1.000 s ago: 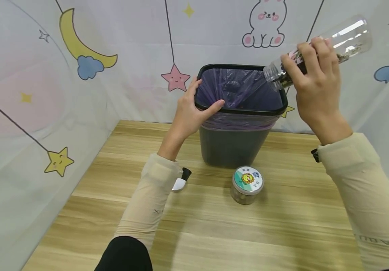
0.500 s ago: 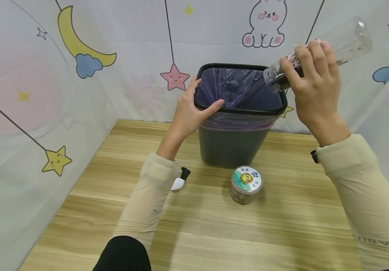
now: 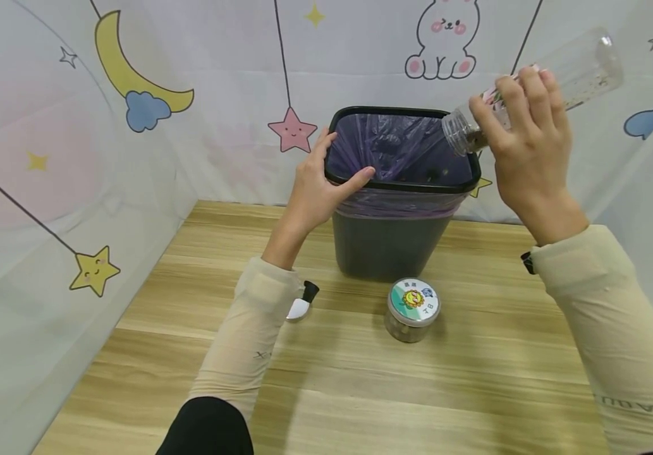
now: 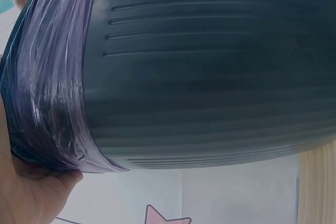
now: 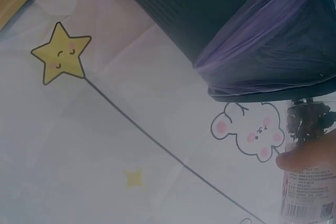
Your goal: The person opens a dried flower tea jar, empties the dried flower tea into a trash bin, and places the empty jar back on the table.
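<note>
My right hand [image 3: 533,136] grips a clear plastic bottle [image 3: 588,66] with a printed label, tilted mouth-down over the bin's right side. Dark loose bits sit in its neck, and a few specks cling to its wall. The trash bin [image 3: 391,246] is dark grey with a black rim and a purple liner bag [image 3: 394,142]; some dark bits show inside at the right. My left hand [image 3: 317,180] holds the bin's left front corner, thumb over the rim. In the right wrist view, dark pieces [image 5: 310,119] fill the bottle's neck.
A lidded round jar [image 3: 413,316] with a sunflower label stands in front of the bin. Beside the left sleeve lies a small black-and-white item [image 3: 303,301], partly covered. A printed cloth backdrop [image 3: 235,76] rises behind the wooden table [image 3: 406,392].
The dark contents in the bottle have dropped to a small amount near the neck, and dark bits appear inside the bin. Both hands stay almost in place.
</note>
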The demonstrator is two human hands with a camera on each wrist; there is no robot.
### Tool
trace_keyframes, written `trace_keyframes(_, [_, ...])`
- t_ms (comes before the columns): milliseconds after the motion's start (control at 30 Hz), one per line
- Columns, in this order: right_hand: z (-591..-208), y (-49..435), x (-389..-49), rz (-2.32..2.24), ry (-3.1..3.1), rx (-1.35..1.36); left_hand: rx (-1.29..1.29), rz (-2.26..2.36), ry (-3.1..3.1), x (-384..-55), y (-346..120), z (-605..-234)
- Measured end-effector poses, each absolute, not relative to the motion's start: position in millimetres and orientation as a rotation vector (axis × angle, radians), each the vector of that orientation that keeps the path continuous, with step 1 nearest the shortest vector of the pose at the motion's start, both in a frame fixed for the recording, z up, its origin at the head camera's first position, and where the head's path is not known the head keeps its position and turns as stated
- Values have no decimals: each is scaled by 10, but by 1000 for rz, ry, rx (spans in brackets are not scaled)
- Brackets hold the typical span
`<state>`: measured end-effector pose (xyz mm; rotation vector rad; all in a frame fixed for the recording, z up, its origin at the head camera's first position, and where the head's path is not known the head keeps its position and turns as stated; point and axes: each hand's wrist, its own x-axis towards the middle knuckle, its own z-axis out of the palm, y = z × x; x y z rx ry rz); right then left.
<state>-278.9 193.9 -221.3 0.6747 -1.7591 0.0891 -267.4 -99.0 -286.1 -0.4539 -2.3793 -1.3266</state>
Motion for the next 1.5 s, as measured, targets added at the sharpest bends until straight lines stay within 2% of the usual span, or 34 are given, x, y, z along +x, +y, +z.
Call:
trace_keyframes(933, [-2194, 1793, -2769, 24, -1694, 828, -468, -1329, -2366, -2681, -998, -2885])
trace_keyframes(1233, [-2199, 1824, -2800, -173, -1682, 910, -474, -1334, -2363, -2682, -989, -2876])
trace_keyframes(1500, [-2202, 1821, -2807, -171, -1676, 905, -471, -1327, -2363, -2690, -995, -2881])
